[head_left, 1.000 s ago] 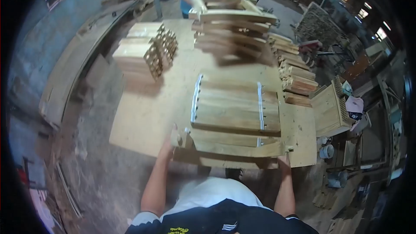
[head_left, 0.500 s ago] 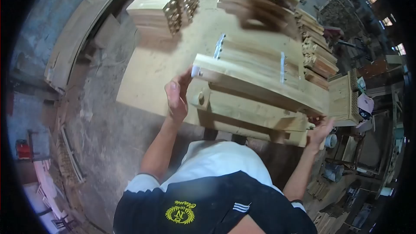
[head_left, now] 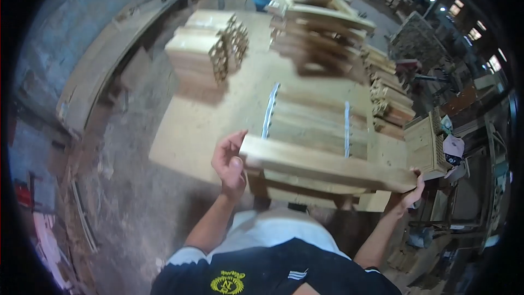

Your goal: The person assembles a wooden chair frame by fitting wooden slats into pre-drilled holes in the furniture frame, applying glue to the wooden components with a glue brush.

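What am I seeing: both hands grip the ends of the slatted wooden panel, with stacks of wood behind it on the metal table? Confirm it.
Not quite: the table is wooden, per the head view. The left hand and right hand do grip the panel, stacks behind.

Right hand [head_left: 410,195] mostly hidden behind wooden frame [head_left: 327,166].

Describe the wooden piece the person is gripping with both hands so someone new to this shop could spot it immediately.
Start at the big plywood worktable in the middle of the floor. At its near edge, a slatted wooden frame is gripped at each end by the left hand and right hand. Unlike the stacked frames at the far end, it has two pale strips across its slats.
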Motion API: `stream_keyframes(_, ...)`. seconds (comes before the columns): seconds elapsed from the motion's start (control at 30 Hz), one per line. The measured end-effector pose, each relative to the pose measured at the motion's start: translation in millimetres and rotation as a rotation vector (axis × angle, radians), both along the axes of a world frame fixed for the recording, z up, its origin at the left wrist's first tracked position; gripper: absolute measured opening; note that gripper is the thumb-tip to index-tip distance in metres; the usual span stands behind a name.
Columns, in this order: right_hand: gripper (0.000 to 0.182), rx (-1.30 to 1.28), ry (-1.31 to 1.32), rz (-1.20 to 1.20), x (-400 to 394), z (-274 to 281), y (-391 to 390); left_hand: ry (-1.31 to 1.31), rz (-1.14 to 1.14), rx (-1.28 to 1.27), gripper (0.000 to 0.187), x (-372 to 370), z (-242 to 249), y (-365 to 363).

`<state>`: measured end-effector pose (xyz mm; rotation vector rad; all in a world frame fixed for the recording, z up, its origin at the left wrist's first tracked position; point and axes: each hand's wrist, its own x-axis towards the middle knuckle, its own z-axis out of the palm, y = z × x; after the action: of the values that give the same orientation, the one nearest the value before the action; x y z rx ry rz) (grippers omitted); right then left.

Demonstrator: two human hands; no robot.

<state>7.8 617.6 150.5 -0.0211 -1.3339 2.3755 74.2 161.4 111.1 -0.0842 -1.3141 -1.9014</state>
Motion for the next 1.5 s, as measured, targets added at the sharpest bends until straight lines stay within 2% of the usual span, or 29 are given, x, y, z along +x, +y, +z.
stream_keyframes(0.07, 0.028, 0.048, 0.058, -0.053, 2, -7, -4, -0.358, -0.071, -0.115, 0.048, 4, 30, 2)
stream_keyframes(0.17, 0.033, 0.08, -0.018, -0.084, 12, -13, -9, -0.273, 0.05, -0.138, 0.043, 2, 22, 7)
stream_keyframes(0.3, 0.038, 0.14, -0.067, -0.157, 15, -12, -10, -0.196, 0.037, -0.092, 0.043, 4, 11, 11)
stream_keyframes(0.53, 0.031, 0.163, -0.125, -0.078, 2, -12, 7, -0.138, 0.085, -0.176, 0.042, 1, 6, 8)
stream_keyframes(0.67, 0.029, 0.133, 0.0, -0.006, 13, -11, 2, -0.087, 0.091, -0.226, 0.041, 0, 4, 6)
stream_keyframes(0.77, 0.028, 0.221, -0.063, 0.027, 11, 6, -2, -0.095, 0.064, -0.195, 0.041, 1, 8, 8)
stream_keyframes(0.87, 0.027, 0.133, -0.101, -0.059, 5, 3, -9, -0.117, 0.064, -0.16, 0.042, 3, 7, 11)
stream_keyframes(1.0, 0.026, 0.168, -0.088, -0.066, 9, 1, -10, -0.119, 0.04, -0.162, 0.044, 3, 8, 8)
stream_keyframes(1.1, 0.027, 0.124, -0.096, -0.048, 10, 4, -15, -0.285, 0.07, -0.361, 0.048, 12, 12, -7)
stream_keyframes(1.2, 0.031, 0.118, -0.061, -0.062, 9, -9, -9, -0.015, 0.411, -0.84, 0.053, 12, 82, 16)
stream_keyframes(1.27, 0.039, -0.014, -0.086, -0.122, 13, -7, -20, 0.067, 0.169, -1.276, 0.067, 11, 126, 40)
stream_keyframes(1.33, 0.045, -0.096, -0.04, -0.133, 17, -13, -32, 0.064, -0.029, -1.443, 0.076, -4, 146, 82)
stream_keyframes(1.4, 0.05, -0.121, 0.075, -0.093, 23, -51, -36, -0.081, -0.112, -1.557, 0.071, -20, 128, 115)
stream_keyframes(1.47, 0.072, 0.104, 0.094, -0.088, 33, -122, -28, -0.205, -0.201, -1.64, 0.067, -30, 120, 126)
stream_keyframes(1.5, 0.064, 0.818, 0.071, -0.204, 39, -166, -15, -0.257, -0.252, -1.672, 0.064, -34, 120, 129)
